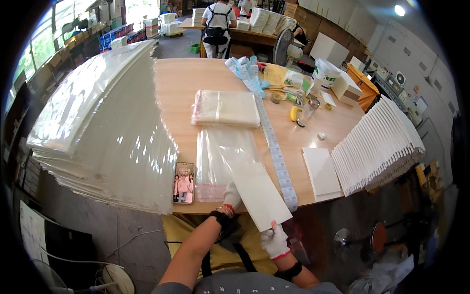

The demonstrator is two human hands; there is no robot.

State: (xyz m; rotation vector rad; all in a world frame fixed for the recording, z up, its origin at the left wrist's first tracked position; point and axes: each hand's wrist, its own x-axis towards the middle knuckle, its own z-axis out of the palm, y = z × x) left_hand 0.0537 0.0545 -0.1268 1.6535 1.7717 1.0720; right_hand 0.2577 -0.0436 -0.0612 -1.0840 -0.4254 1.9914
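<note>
On the wooden table (178, 78), a tall shiny stack (122, 122) stands at left and white boards (374, 149) at right; the white sheet (259, 196) slants over the near edge, its far end at the clear bag (213, 157); the right hand (275, 240) is clamped on its near corner; the left hand (232, 196) is by its left edge, partly hidden; I cannot tell its grip.

1. Bare wood left of the bundle of clear bags (226, 109) leaves a lane, walled by a towering wrapped stack (125, 122).
2. Straight beyond the bundle, tabletop (191, 76) lies open to the far edge.
3. Right of the bundle, a label strip (277, 161) and clear jar (307, 113) intrude.
4. Nearer than the bundle, a slanted white board (258, 193) blocks passage.
</note>
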